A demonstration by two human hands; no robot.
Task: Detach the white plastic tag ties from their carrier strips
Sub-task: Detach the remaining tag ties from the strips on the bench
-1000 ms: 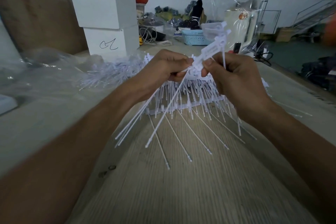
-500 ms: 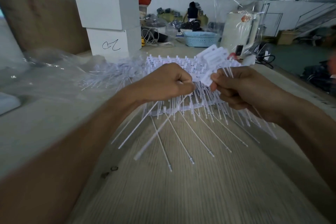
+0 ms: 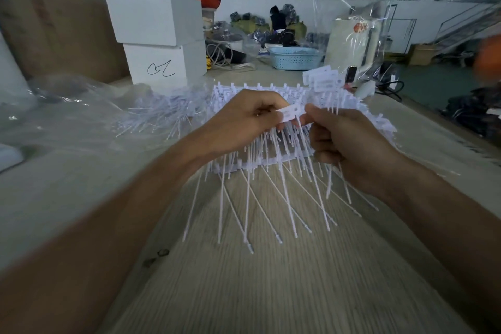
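A stack of white tag ties on carrier strips [image 3: 349,106] lies across the middle of the wooden table [image 3: 271,293], their thin tails fanning toward me. My left hand [image 3: 244,119] pinches the flat head of one white tag tie [image 3: 290,112] above the stack. My right hand [image 3: 344,141] grips a bundle of tag ties [image 3: 322,80], heads sticking up above its fingers and tails hanging below, and its thumb touches the same tie head. A heap of loose ties [image 3: 162,114] lies to the left.
Crumpled clear plastic [image 3: 54,106] covers the table's left side. Two stacked white boxes [image 3: 160,43] stand behind the heap. A blue basket [image 3: 295,58], a clear bag [image 3: 374,22] and clutter sit at the back; a person is far behind.
Both hands have dropped lower over the stack and come together again. The bundle in my right hand now stands more upright, and my left hand now pinches a single tie head.
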